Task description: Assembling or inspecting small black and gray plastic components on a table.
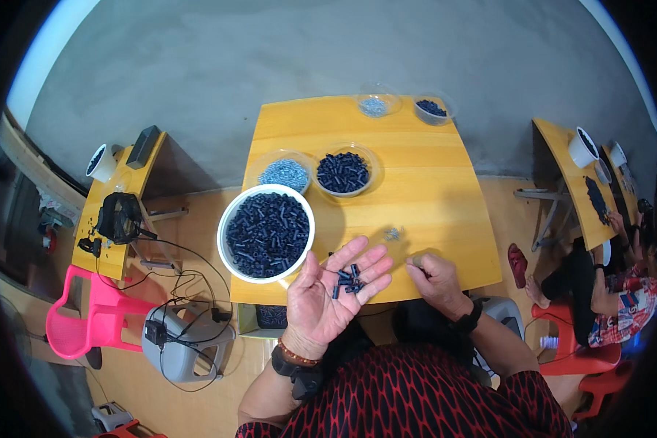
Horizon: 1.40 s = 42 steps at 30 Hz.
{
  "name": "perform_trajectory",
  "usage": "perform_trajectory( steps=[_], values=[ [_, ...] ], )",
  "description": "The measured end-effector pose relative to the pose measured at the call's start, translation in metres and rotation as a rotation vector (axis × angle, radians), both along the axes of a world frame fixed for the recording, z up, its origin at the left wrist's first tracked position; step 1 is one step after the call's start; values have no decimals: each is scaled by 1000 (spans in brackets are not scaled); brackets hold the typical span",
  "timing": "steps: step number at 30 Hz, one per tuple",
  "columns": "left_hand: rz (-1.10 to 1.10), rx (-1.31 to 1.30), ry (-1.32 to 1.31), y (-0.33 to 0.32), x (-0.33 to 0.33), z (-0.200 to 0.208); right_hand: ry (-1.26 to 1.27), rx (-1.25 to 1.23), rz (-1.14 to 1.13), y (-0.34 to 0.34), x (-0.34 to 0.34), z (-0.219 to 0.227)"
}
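My left hand (pixel 321 299) is palm up at the table's near edge, its fingers stretched out. Several small black tubes (pixel 348 281) lie loose across those fingers. To the right, my right hand (pixel 436 283) has its thumb and fingers drawn together in a pinch; whatever is between them is too small to make out. Beyond the hands, a little heap of silvery pieces (pixel 393 233) lies on the yellow table (pixel 423 175). Close to my left thumb stands a white bucket (pixel 223 241) filled with black tubes.
Behind the bucket are a clear bowl of silvery pieces (pixel 284 174) and a bowl of black tubes (pixel 343 172). Two more bowls, one with silvery pieces (pixel 374 107), one with black ones (pixel 431 108), sit at the far edge. A grey stool (pixel 190 339) with cables is left; a person sits right.
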<state>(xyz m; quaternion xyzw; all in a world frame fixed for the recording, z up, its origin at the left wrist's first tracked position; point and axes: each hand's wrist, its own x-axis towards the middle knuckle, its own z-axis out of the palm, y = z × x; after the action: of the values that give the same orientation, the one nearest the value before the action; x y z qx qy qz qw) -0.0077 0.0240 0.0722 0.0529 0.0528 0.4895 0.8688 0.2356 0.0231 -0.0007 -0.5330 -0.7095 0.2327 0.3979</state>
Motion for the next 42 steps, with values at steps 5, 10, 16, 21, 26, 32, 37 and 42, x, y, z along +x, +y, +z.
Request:
perform_trajectory(
  steps=[5, 10, 16, 21, 26, 32, 37, 42],
  values=[
    [29, -45, -20, -5, 11, -11, 26, 16, 8, 1, 1, 0],
    [50, -27, -61, -2, 10, -7, 46, 21, 8, 0, 3, 1],
    [89, 12, 40, 7, -11, -7, 12, 39, 30, 0, 2, -1],
    [503, 34, 613, 26, -45, 35, 58, -11, 12, -4, 1, 9],
    [739, 142, 1271, 65, -104, 32, 72, -19, 28, -3, 1, 3],
    [556, 419, 1613, 71, -105, 28, 95, 78, 23, -1, -1, 2],
    [533, 247, 1390, 70, -108, 35, 79, -2, 17, -2, 3, 3],
    [603, 550, 2075, 73, -121, 28, 85, -19, 19, -3, 1, 9]
  ],
)
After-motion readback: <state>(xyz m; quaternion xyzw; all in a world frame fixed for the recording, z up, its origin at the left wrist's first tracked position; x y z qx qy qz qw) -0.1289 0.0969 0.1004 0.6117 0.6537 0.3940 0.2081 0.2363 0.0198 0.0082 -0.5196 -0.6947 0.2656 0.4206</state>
